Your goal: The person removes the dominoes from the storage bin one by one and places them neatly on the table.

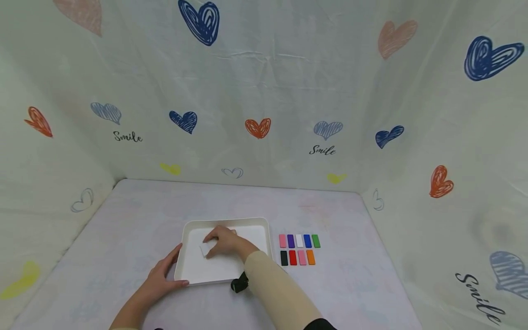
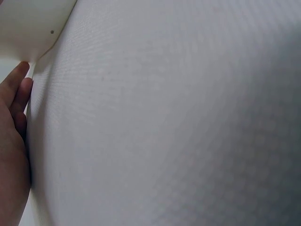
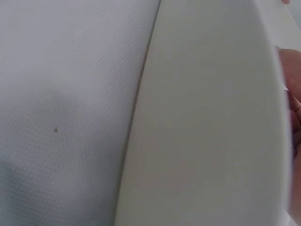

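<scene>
A shallow white tray (image 1: 222,276) with a raised rim lies on the table. My left hand (image 1: 158,279) rests on its near left corner, the thumb along the front rim and straight fingers against the left wall. In the left wrist view those fingers (image 2: 21,89) lie along the tray's outer side. Reaching over the tray's right part, my right hand (image 1: 226,240) has its fingers curled down around a small white piece (image 1: 204,250) inside the tray. Most of that piece is hidden, and I cannot tell its kind. The tray wall (image 3: 202,113) fills much of the right wrist view.
Right of the tray, small coloured rectangular blocks stand in two rows, among them a purple block (image 1: 291,241), a green block (image 1: 316,241) and a black block (image 1: 283,258). A white curtain (image 1: 264,91) printed with hearts encloses the table (image 1: 350,275).
</scene>
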`<state>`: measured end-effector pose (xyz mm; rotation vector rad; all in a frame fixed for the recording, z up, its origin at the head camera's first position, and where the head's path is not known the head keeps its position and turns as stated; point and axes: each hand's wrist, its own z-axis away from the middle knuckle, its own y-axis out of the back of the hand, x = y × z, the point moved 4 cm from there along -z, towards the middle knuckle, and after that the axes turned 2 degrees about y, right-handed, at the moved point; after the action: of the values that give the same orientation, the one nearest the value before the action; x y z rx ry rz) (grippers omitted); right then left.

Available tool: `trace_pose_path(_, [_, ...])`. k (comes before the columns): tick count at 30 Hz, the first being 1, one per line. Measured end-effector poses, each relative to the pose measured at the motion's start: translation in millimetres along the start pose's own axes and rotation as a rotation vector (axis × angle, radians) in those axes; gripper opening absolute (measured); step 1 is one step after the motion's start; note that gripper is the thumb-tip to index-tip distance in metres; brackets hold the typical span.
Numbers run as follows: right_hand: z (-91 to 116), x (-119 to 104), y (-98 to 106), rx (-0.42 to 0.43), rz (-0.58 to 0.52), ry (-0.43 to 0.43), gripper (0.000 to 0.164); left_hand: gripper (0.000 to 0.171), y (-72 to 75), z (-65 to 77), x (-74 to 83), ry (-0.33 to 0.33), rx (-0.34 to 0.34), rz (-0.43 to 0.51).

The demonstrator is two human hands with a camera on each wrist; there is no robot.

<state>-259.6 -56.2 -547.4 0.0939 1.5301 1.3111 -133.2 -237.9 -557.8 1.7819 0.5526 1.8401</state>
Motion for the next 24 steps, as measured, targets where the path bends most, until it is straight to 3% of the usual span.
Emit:
trace_pose_path(7, [7.5, 4.9, 3.1, 0.001, -0.080, 0.028, 0.037, 0.107, -1.5, -1.3, 2.2, 0.019, -0.009, 0.005])
trace_pose_path(11, [12.6, 9.7, 6.2, -0.016, -0.197, 0.021, 0.037, 0.108, -2.5, -3.6, 1.3, 0.043, -0.016, 0.015])
trace_pose_path(24, [33.2, 14.7, 24.1, -0.216, -0.516, -0.005, 0.030, 0.109, -1.8, -1.7, -0.4, 0.017, -0.009, 0.013])
